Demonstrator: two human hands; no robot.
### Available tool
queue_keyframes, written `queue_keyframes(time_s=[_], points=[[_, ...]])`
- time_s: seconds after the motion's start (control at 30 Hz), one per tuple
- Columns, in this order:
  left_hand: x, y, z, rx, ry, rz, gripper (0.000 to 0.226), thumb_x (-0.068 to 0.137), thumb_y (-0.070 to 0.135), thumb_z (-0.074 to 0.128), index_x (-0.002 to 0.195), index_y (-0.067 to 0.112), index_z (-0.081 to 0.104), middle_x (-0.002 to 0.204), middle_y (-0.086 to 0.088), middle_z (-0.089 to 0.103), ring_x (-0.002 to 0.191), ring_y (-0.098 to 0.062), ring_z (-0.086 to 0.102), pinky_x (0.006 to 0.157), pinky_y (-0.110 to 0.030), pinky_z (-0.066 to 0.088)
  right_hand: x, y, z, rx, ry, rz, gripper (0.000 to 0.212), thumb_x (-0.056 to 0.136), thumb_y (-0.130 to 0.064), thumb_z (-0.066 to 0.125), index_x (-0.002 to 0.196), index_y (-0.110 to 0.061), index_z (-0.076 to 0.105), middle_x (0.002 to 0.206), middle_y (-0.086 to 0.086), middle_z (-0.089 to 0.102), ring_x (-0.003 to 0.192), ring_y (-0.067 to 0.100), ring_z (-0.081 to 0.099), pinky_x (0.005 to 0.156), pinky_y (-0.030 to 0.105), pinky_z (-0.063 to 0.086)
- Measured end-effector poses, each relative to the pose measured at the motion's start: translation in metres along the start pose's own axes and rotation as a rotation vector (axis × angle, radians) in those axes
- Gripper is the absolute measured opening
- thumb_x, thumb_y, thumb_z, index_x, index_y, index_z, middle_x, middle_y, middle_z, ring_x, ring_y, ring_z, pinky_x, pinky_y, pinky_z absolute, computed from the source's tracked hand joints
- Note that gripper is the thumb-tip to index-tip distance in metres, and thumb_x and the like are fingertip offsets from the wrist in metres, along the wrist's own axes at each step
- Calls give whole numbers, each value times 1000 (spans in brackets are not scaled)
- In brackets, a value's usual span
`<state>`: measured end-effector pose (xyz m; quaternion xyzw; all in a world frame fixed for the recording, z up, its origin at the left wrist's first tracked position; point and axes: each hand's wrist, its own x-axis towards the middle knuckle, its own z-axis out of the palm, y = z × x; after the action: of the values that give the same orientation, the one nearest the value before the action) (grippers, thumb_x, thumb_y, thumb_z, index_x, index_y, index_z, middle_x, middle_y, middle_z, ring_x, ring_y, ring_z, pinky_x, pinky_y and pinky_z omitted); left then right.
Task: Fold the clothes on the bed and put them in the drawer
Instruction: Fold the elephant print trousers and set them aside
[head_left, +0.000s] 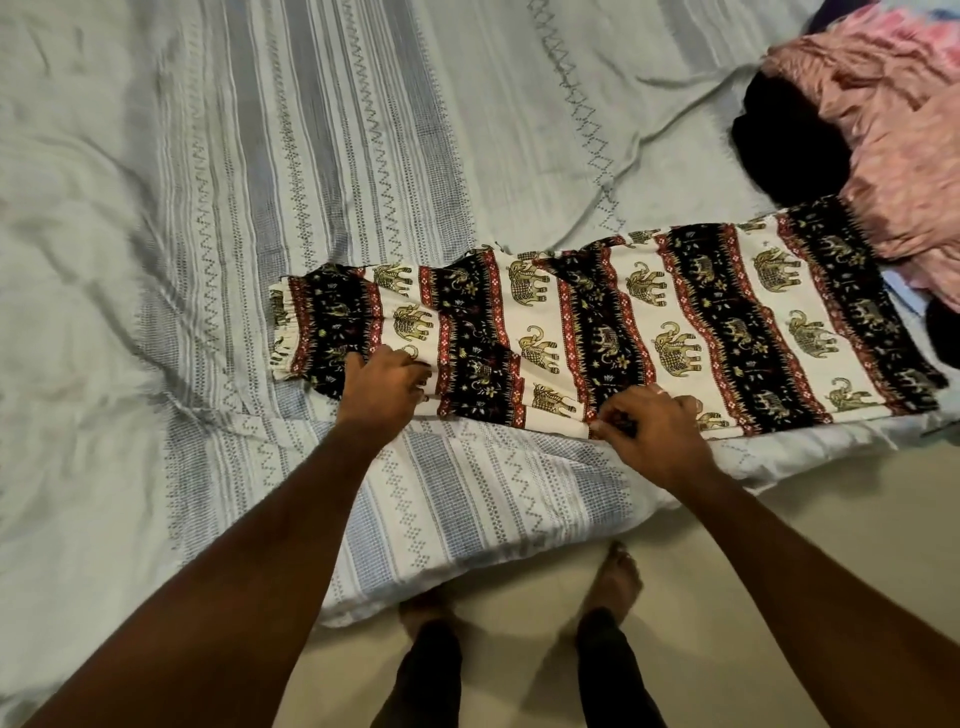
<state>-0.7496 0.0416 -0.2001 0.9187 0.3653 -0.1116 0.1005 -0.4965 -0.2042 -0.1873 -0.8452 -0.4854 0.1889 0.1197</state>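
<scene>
The elephant-print pants (623, 322) are lying lengthwise left-right, cuff pointing left; left hand (382, 387) pressing flat-ish, right hand (649, 426) pinching the near edge.

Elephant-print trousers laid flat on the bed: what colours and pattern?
Cream and black bands with gold elephants and red borders; head view, the only one.

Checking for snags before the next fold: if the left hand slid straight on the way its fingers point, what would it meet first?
Probably just more of the elephant-print trousers under the left hand, then bare striped bedsheet.
</scene>
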Motion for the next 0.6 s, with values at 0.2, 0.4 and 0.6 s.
queue_keyframes(time_s=[0.2,0.4,0.6], points=[[-3,-10,0,104,-31,94,28,102,36,51,124,25,65,129,3,62,124,-19,48,109,-48,28,15,-48,19,-75,-57,62,24,95,-42,63,115,-30,66,114,-11,64,113,17,54,97,43,25],[0,-20,4,127,-48,155,27,103,30,50,127,24,62,128,1,61,125,-19,48,109,-49,28,24,-58,23,78,-59,241,9,89,-40,72,93,-31,72,96,-15,67,100,13,58,104,50,23],[-4,-38,1,-139,-21,225,26,104,25,49,125,18,62,130,-1,60,123,-19,47,108,-48,26,18,-57,8,184,-64,265,14,80,-40,81,73,-36,69,90,-21,63,101,15,55,108,59,25]])
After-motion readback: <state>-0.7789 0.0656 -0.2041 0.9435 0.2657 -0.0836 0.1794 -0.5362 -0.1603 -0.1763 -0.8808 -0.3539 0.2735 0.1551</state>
